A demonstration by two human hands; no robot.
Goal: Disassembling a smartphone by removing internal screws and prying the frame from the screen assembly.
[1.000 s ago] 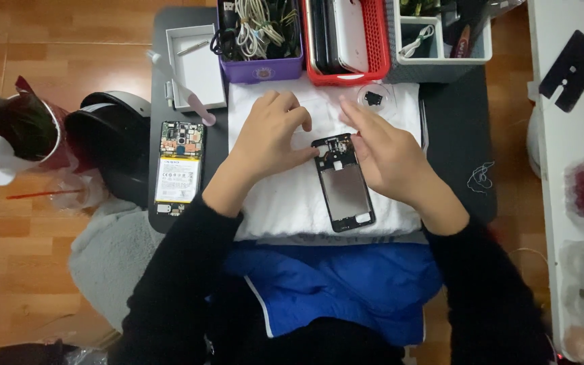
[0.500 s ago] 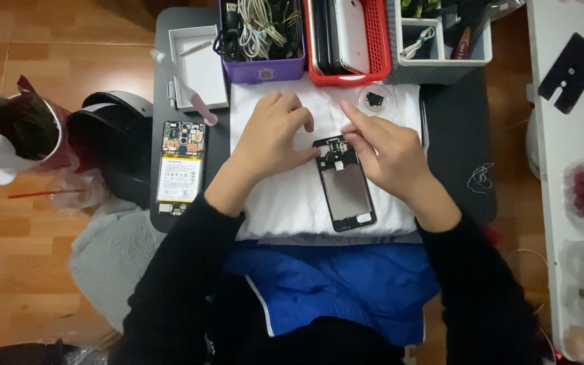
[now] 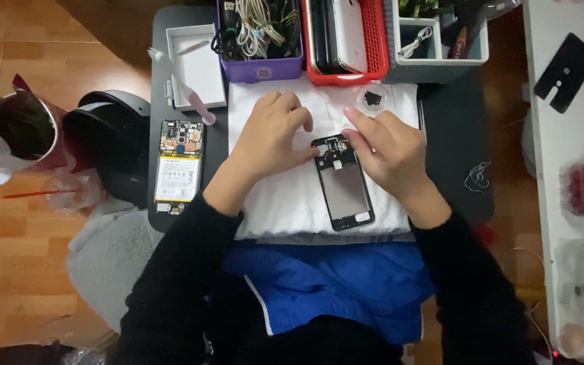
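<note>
A black phone frame [image 3: 345, 192] with a grey inner plate lies on a white cloth [image 3: 278, 206] in front of me. My left hand [image 3: 272, 135] rests on the cloth, and its fingertips press the frame's top left corner. My right hand [image 3: 388, 152] covers the top right corner, thumb and fingers on the frame's upper edge, index finger stretched out. Whether a small part sits under the fingers is hidden. A small clear dish [image 3: 375, 99] with dark bits stands just beyond my right hand.
An opened phone with a white battery [image 3: 178, 169] lies left on the black table [image 3: 454, 135]. Behind are a white box [image 3: 197, 64], a pink tool [image 3: 194, 103], a purple basket of cables [image 3: 258, 34], a red basket [image 3: 346, 34] and a grey organizer [image 3: 441, 40]. A white desk [image 3: 569, 122] stands to the right.
Both hands stay at the top of the phone frame. Only the fingers shift slightly. The frame lies where it was.
</note>
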